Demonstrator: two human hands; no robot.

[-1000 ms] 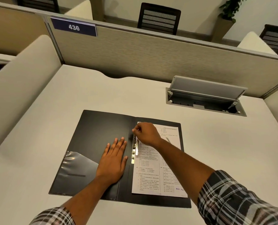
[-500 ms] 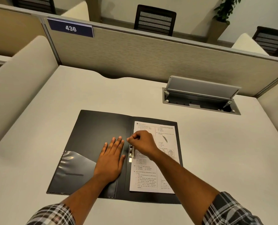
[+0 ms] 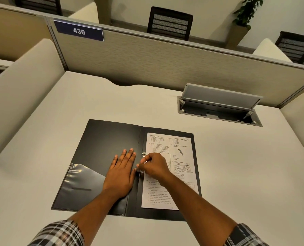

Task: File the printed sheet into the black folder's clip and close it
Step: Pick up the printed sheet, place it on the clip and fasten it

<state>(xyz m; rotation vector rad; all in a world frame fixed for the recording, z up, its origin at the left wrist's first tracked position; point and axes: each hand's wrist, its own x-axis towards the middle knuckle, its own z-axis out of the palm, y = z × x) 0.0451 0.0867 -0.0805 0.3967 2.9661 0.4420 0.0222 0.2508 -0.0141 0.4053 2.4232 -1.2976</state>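
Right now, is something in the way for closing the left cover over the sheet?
Yes. The left hand lies flat on the left cover, and the right hand works at the clip over the printed sheet. Both must leave first.

There is one view. The camera sits on the person's head and looks forward and down, from above the near edge of the desk. It is close: the open black folder fills the middle, with both forearms reaching in from the bottom. Farther up it sees the partition wall and chairs beyond. The wide lens bends straight edges.
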